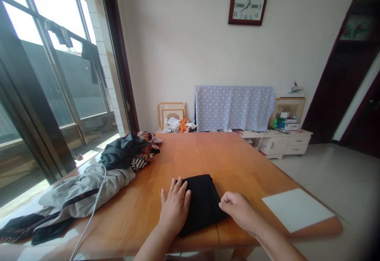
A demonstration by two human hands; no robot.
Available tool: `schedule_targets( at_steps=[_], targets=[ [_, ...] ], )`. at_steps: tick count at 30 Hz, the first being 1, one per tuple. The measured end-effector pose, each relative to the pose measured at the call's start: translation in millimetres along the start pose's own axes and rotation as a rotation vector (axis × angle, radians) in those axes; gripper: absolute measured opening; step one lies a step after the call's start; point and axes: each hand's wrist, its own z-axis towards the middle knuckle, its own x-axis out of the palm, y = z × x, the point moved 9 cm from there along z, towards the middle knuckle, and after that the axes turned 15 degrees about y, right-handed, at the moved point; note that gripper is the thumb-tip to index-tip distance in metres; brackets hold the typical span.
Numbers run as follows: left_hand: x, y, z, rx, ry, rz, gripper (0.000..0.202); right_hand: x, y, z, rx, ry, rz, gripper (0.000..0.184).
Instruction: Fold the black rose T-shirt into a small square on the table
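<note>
A folded black cloth garment point(204, 205) lies flat near the front edge of the wooden table point(225, 158); its exact kind cannot be made out. My left hand point(175, 203) rests on its left side, fingers spread and palm down. At the right edge of the bundle, my right hand point(234, 207) is closed in a pinch, thumb and forefinger touching the cloth there. The fold under my left palm is hidden.
Grey clothing point(86, 190) and a dark crumpled garment point(123, 150) are heaped on the left, with a pale cable point(96, 201) across them. A white sheet point(298, 209) lies at the right. Beyond the table stands a low white cabinet point(292, 144).
</note>
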Motion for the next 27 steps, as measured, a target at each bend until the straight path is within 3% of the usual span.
schedule_targets(
  at_steps=[4,7,12,14,16,18,21,24,27],
  targets=[
    [2.6,-7.5,-4.0,-0.023,0.041,0.144,0.052,-4.3,-8.3,1.5,0.023,-0.078,0.028,0.017],
    [-1.6,0.1,-2.2,-0.008,0.034,0.089,0.054,-5.4,-11.8,4.0,0.046,-0.058,0.008,0.020],
    [-39.8,38.4,0.8,-0.090,-0.210,-0.130,0.055,-31.3,11.9,3.7,-0.040,-0.214,-0.027,0.037],
    [-52.6,37.3,-0.5,-0.076,-0.300,-0.120,0.054,-32.9,37.0,4.1,-0.125,-0.261,-0.082,0.040],
    [-53.2,17.2,0.8,0.021,-0.296,-0.045,0.052,-21.2,66.5,7.6,-0.229,-0.254,-0.166,0.042],
    [-41.3,-11.0,3.2,0.140,-0.217,0.064,0.049,2.8,90.1,16.5,-0.306,-0.185,-0.278,0.047],
    [-14.3,-38.3,6.4,0.221,-0.078,0.217,0.049,44.4,98.7,37.7,-0.309,-0.029,-0.455,0.055],
    [5.6,-36.6,10.2,0.170,-0.013,0.317,0.051,68.3,80.3,56.9,-0.206,0.082,-0.569,0.060],
    [13.4,-21.4,13.1,0.046,-0.019,0.356,0.055,75.1,61.2,65.3,-0.135,0.137,-0.596,0.062]
  ],
)
